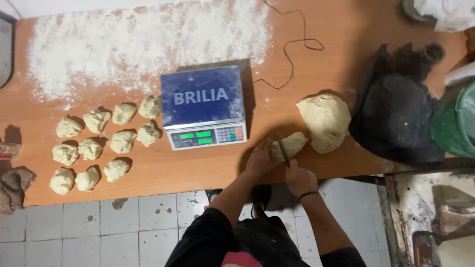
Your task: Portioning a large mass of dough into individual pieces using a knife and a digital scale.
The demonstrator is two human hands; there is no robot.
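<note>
Midway through portioning, the left hand (260,160) pins a dough strip (289,146) on the table (198,168) while the right hand (299,179), closed around a knife (282,150), likely needs a clean downward cut.

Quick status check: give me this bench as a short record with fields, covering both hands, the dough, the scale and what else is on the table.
left hand: presses on the small dough strip
right hand: grips a knife, blade down on that strip
big dough lump: right of the strip, uncut
portioned dough balls: eleven, in rows at table left
scale: centre, blue platform bare, display lit
flour: spread over the far left tabletop
black cloth: at the right end
</note>
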